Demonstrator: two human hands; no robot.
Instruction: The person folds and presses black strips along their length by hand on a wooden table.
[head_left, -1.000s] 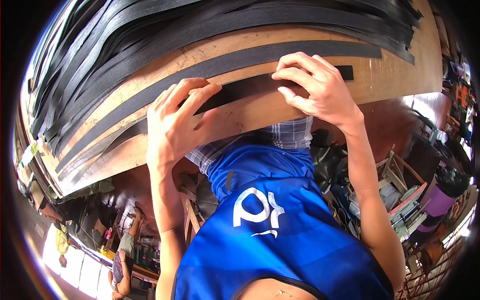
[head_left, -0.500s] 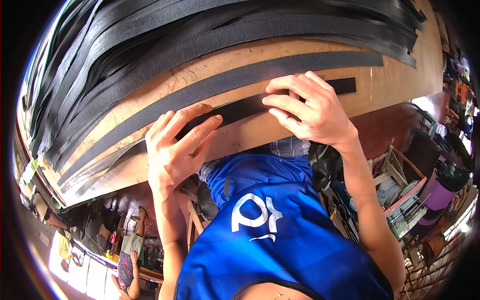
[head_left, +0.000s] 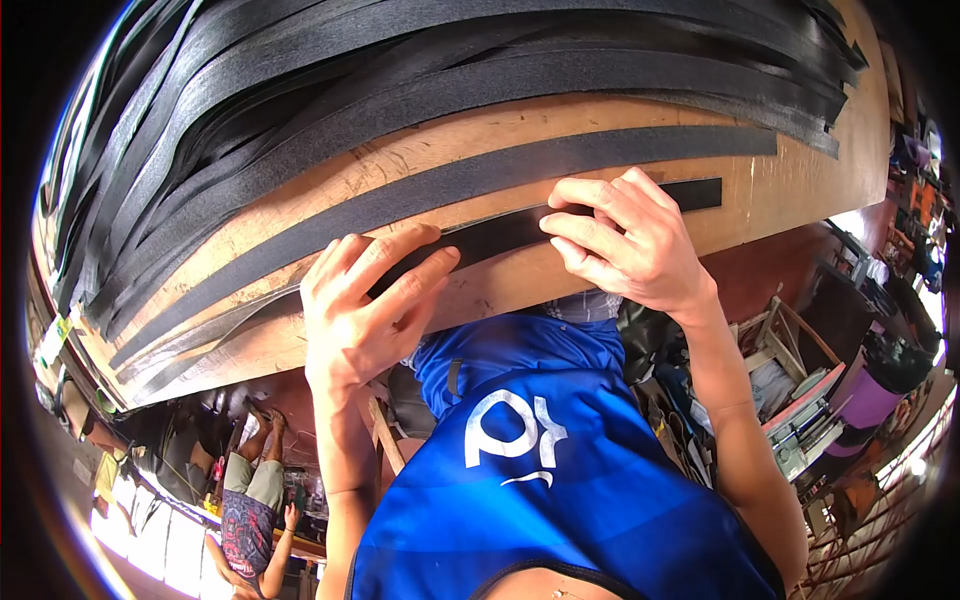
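Note:
A narrow black strip [head_left: 497,232], like leather or a synthetic sheet, lies along the near edge of the wooden table [head_left: 800,185]. My left hand [head_left: 360,305] grips its near-middle part, fingers bent over the strip and thumb at the near side. Farther right, my right hand [head_left: 635,240] pinches the same strip with curled fingers. The strip's squared right end sticks out past this hand. To the left, the strip's edges look slightly parted, as if in two layers. A second, longer black strip [head_left: 500,168] rests flat just beyond, touched by neither hand.
A big heap of black strips [head_left: 400,95] covers the far side of the table. Below the table at right are a wooden frame [head_left: 775,345] and a purple container [head_left: 868,400]. Another person [head_left: 250,510] stands in the background at lower left.
Both hands have shifted slightly right and down in the view, along with the table and strips. Their hold on the strip looks the same. The background person's pose has changed.

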